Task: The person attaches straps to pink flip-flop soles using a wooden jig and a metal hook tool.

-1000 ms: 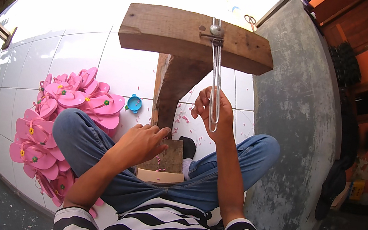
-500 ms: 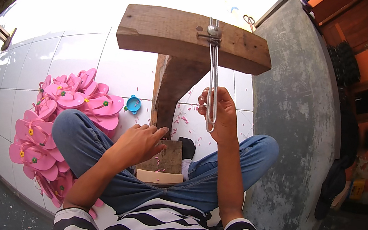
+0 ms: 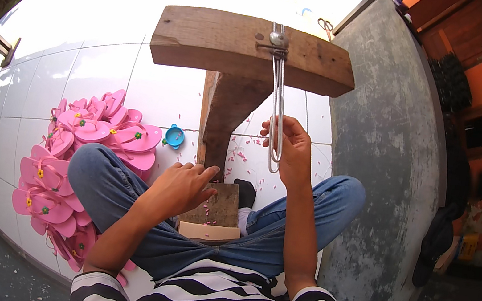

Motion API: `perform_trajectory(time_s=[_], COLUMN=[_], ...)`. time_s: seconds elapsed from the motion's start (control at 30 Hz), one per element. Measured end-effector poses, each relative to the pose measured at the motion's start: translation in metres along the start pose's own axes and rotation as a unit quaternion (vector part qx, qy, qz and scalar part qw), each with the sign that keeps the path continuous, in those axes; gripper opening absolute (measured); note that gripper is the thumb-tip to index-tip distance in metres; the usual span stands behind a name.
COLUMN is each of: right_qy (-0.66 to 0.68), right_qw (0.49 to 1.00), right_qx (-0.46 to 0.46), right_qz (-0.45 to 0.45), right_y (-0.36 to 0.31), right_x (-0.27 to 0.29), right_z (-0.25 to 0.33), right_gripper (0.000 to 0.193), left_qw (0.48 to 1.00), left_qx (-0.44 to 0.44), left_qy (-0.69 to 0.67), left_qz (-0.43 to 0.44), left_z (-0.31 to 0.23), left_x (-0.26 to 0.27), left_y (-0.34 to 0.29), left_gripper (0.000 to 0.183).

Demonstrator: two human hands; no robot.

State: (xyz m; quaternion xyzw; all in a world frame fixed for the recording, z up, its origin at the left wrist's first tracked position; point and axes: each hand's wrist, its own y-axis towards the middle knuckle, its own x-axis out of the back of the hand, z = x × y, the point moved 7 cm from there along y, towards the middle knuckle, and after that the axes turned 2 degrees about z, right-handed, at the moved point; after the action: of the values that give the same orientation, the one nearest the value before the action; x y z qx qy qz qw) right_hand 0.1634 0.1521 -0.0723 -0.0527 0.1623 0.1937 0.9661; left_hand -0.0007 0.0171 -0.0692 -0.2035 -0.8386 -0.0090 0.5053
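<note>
A long metal loop handle [image 3: 277, 103] hangs from a hinged fitting [image 3: 277, 39] on top of a thick wooden crossbeam [image 3: 220, 41]. Around the lower part of this loop, the fingers of my right hand [image 3: 295, 152] are curled. My left hand [image 3: 182, 188] lies with fingers loosely stretched at the foot of the wooden post [image 3: 217, 122], beside the base board [image 3: 220, 203]; nothing shows in it. To the left lies a large heap of pink flip-flops [image 3: 88, 128] with small coloured flower trims. Small pink scraps [image 3: 243, 157] are scattered on the floor and base.
A small blue bowl [image 3: 174, 136] stands on the white tiles [image 3: 103, 71] between the heap and the post. My crossed legs [image 3: 109, 174] flank the stand. A worn grey ledge [image 3: 372, 151] runs along the right. A pair of scissors [image 3: 325, 25] lies beyond the beam.
The beam and its metal handle have shifted very slightly left in view. My right hand stays at the loop with a tiny change in finger position; my left hand has barely moved.
</note>
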Motion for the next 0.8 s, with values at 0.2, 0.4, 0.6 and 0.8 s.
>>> perform_trajectory(time_s=[0.2,0.4,0.6,0.8], right_qy=[-0.007,-0.034,-0.04,0.03], right_qw=[1.0,0.998,0.996,0.995], right_qx=[0.007,0.041,0.072,0.085], right_qz=[-0.017,-0.023,-0.027,-0.044], right_y=[-0.0005,-0.0015,-0.0021,-0.0013], right_x=[0.0004,0.0028,0.0019,0.005], right_z=[0.0013,0.0034,0.0074,0.0062], right_gripper=[0.024,0.025,0.024,0.025], left_qw=[1.0,1.0,1.0,1.0], left_qx=[-0.001,0.006,0.001,0.0], left_qy=[0.001,0.001,0.003,0.001], left_qz=[-0.006,0.004,-0.004,-0.004], left_z=[0.0006,0.0024,0.0019,0.0011], left_x=[-0.0005,-0.001,0.0002,0.0018], left_y=[-0.0001,0.0,-0.0001,0.0003], left_gripper=[0.044,0.044,0.042,0.042])
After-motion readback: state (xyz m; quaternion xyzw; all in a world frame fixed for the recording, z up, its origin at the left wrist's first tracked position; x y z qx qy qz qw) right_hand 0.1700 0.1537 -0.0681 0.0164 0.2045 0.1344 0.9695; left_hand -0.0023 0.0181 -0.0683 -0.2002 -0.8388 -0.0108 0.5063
